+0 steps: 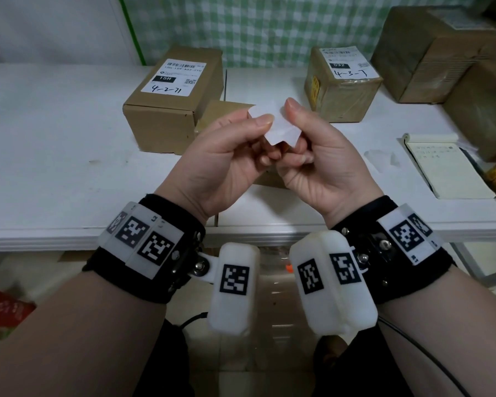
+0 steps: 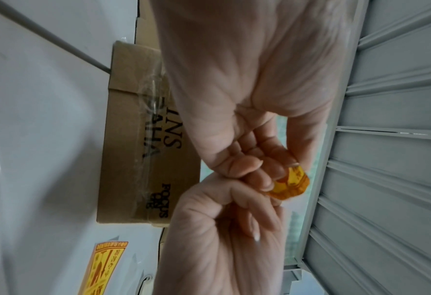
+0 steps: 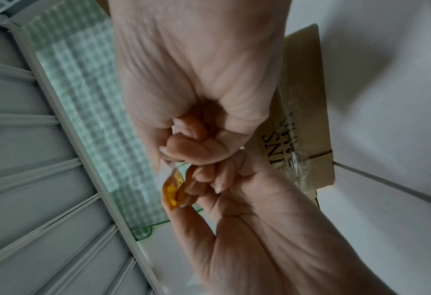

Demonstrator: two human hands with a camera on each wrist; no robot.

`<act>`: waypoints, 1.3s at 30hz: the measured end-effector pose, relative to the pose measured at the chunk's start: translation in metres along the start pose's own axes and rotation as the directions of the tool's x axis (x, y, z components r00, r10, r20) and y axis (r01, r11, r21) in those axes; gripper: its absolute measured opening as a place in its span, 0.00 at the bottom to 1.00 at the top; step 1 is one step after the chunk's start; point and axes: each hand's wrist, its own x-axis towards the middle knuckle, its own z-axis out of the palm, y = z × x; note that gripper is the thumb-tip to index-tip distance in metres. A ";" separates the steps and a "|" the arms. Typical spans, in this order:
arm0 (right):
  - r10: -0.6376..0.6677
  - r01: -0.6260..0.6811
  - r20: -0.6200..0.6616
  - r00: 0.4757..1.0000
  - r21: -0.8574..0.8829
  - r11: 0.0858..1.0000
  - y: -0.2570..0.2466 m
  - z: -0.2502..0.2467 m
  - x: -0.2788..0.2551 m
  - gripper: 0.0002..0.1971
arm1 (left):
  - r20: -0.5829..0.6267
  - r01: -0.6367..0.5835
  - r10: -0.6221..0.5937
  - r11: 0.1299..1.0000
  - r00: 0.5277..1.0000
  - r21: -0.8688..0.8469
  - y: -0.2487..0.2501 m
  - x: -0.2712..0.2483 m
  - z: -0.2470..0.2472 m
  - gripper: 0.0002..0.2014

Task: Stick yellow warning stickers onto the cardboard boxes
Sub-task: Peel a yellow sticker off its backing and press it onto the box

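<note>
With left hand and right hand both pinching the small yellow warning sticker on white backing paper at frame centre, careless peeling may fold adhesive onto itself.

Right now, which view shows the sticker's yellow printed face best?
The left wrist view: the yellow sticker faces it, pinched between both hands. The right wrist view shows it edge-on; the head view shows only its white backing.

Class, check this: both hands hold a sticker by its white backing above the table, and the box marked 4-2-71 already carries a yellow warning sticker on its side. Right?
Not quite. In the head view, the yellow sticker is on the side of the box marked 4-3-7, not on the box marked 4-2-71, whose visible sides are bare. The rest holds: left hand and right hand hold the white backing above the table.
</note>
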 end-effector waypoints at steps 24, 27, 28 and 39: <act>-0.255 0.162 -0.102 0.961 -0.539 0.826 0.000 0.002 -0.002 0.22 | -0.136 0.037 -0.013 0.984 0.991 0.174 0.007 -0.001 0.008 0.25; -0.254 0.159 -0.090 0.963 -0.574 0.803 0.002 0.003 -0.001 0.19 | -0.149 0.022 0.013 0.974 0.989 0.228 0.005 0.000 0.005 0.20; -0.242 0.154 -0.084 0.967 -0.564 0.811 0.001 0.003 -0.001 0.18 | -0.143 0.019 0.012 0.976 0.990 0.215 0.005 0.000 0.004 0.17; -0.086 0.098 0.076 0.993 -0.169 0.981 -0.002 -0.001 -0.001 0.13 | 0.074 -0.004 0.005 1.000 0.997 -0.007 0.005 -0.002 0.002 0.23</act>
